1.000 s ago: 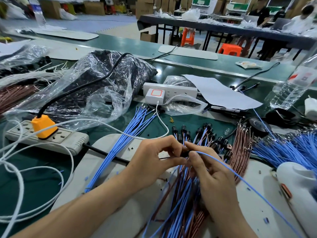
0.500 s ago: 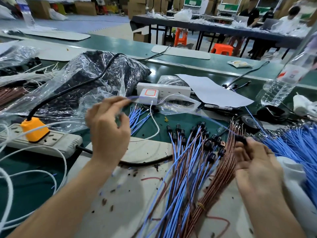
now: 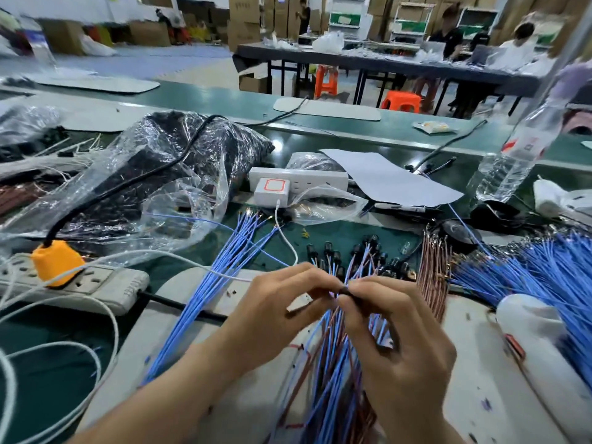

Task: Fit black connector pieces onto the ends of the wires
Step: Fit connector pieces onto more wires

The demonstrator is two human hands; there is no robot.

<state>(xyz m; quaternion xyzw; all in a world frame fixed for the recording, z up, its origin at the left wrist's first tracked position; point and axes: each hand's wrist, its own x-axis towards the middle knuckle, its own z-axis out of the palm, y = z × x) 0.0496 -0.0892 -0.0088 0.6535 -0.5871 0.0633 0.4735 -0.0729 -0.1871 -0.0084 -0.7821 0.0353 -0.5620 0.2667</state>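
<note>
The green tabletop [image 3: 45, 357] spreads under everything, with a clear plastic bag [image 3: 153, 187] of dark parts lying well beyond my fingers to the left. Blue wires flank them: a loose bundle [image 3: 205, 299] just left, a thicker spray [image 3: 551, 277] well to the right. Mixed blue and brown wires [image 3: 333, 379] run beneath both hands, their capped ends [image 3: 368, 251] clustered just beyond the fingertips. A grey power strip [image 3: 96, 283] with an orange plug [image 3: 56, 262] sits well left. My left hand [image 3: 275, 318] and right hand [image 3: 400, 341] meet at centre. The right fingers pinch a black connector piece [image 3: 344, 290]; the left fingers clench a single blue wire [image 3: 224, 230] against its end.
</note>
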